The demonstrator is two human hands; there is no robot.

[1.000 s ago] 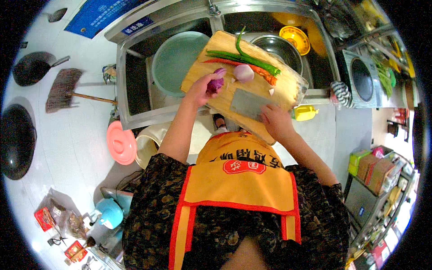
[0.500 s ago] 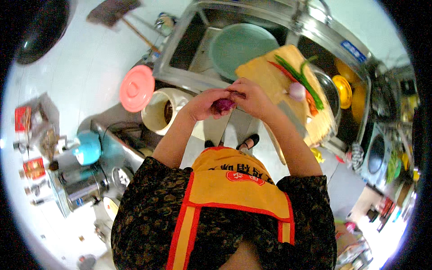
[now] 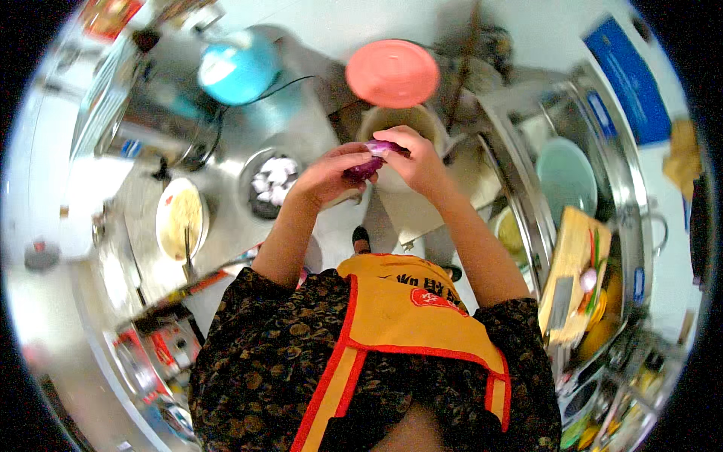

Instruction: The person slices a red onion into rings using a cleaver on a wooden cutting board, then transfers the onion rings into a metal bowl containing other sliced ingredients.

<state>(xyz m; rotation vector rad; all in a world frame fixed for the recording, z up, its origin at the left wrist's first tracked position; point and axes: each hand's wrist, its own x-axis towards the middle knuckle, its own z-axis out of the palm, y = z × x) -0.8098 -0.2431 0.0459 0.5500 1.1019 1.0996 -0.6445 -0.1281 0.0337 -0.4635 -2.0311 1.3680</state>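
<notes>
A dark purple red onion (image 3: 361, 169) sits in my left hand (image 3: 325, 175), whose fingers wrap round it. My right hand (image 3: 419, 160) pinches a purple piece of onion skin (image 3: 394, 148) at the onion's upper side. Both hands are close together in front of me, over the near side of an open cream bucket (image 3: 410, 118). Off to the right, a peeled onion (image 3: 588, 280) rests on a wooden cutting board (image 3: 571, 248) beside green and red peppers (image 3: 597, 252) and a cleaver (image 3: 559, 303).
The board lies across a steel sink (image 3: 531, 218) holding a pale green basin (image 3: 566, 181). Beyond the bucket is a pink lid (image 3: 392, 73). On the left steel counter (image 3: 233, 215) stand a bowl of pale chunks (image 3: 275, 181), a white bowl (image 3: 183, 218) with a utensil and a turquoise container (image 3: 239, 68).
My view and body have turned left, from the sink to the bucket and the left counter. The onion has come along in my hands, and a lighter purple patch now shows between them.
</notes>
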